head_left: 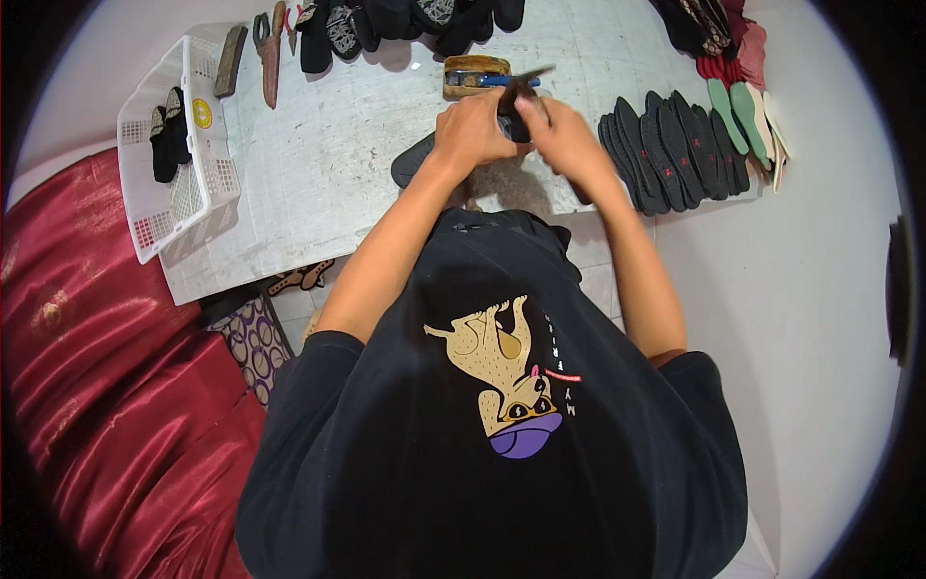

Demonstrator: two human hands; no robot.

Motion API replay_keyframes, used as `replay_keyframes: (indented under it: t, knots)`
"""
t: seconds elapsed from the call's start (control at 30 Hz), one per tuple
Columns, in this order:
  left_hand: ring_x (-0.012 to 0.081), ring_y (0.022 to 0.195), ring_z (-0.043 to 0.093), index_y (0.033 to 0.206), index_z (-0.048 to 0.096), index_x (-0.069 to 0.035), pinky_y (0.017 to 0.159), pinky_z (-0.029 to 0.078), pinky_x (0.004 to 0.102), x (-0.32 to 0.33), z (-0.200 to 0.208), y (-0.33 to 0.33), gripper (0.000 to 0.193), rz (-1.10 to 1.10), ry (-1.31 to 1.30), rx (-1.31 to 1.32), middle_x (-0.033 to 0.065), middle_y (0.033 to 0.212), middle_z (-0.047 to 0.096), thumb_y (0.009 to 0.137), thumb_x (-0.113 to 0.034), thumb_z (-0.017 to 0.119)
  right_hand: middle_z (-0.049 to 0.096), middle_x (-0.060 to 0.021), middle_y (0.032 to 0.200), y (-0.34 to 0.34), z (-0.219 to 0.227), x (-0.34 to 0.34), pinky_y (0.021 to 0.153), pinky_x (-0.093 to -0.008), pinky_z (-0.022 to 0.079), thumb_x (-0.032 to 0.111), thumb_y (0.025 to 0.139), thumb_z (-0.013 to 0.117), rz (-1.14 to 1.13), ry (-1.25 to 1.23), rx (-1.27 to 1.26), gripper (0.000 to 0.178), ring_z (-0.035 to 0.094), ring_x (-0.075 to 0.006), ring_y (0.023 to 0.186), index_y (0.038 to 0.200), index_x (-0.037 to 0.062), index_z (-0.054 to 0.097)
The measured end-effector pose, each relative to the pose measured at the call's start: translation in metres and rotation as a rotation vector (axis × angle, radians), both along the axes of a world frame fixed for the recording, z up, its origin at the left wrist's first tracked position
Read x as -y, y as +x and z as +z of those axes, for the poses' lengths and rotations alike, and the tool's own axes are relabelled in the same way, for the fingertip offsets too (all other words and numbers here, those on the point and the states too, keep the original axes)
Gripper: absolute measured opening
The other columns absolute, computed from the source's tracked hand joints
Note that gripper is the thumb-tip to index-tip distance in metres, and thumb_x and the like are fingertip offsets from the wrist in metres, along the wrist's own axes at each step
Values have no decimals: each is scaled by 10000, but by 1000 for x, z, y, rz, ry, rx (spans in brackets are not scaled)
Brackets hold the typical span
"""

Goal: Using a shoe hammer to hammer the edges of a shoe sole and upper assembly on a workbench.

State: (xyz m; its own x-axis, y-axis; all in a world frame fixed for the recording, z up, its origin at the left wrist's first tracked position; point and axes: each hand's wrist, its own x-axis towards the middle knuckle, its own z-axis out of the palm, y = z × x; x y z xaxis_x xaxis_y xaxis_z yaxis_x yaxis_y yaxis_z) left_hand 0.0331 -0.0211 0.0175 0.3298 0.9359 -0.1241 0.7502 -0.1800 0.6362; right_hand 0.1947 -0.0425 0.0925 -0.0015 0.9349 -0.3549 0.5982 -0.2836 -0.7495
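Above the near middle of the table, my left hand (470, 135) is closed around a black piece of footwear (511, 124), its exact form mostly hidden by the fingers. My right hand (562, 140), slightly blurred, meets it from the right. Its fingers are closed on a dark, thin-bladed tool (533, 75) whose tip points up and right; I cannot make out its kind. A black sole (413, 162) lies on the table, partly under my left wrist. Just beyond my hands stands a small wooden box (463, 65) with a blue pen-like item (497, 82) across it.
Black insoles (666, 154) lie in a row at right, with green insoles (743, 116) beyond. Black slippers (386, 24) line the far edge. A white basket (198, 125) holding two slippers stands left, near scissors (265, 43) and a sharpening-stone-like block (231, 61). Red cloth (116, 386) drapes lower left.
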Motion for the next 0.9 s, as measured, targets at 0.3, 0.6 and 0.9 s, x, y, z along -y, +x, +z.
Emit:
replay_keyframes:
  t: [0.3, 0.6, 0.9]
  knots:
    - [396, 1057, 743, 1398, 584, -19, 905, 585, 496, 2, -19, -5, 951, -57, 105, -7, 234, 1129, 759, 612, -455, 895, 707, -330, 870, 4, -25, 28, 743, -481, 548, 317, 1048, 639, -105, 413, -144, 377, 715, -501, 871, 1045, -59, 675]
    - [371, 1112, 673, 1315, 619, -24, 873, 510, 521, 14, -37, 8, 708, 9, 259, -108, 174, 1206, 706, 779, -457, 784, 715, -309, 848, -12, -32, 46, 738, -527, 540, 273, 1048, 636, -80, 319, -57, 325, 711, -517, 843, 1095, -47, 666]
    - [362, 1136, 653, 1359, 599, -9, 903, 546, 496, 15, -29, 7, 830, -24, 228, -135, 165, 1238, 679, 685, -437, 826, 745, -272, 884, 8, -41, 44, 718, -443, 557, 248, 1053, 647, -151, 251, 21, 321, 768, -396, 818, 1144, -55, 700]
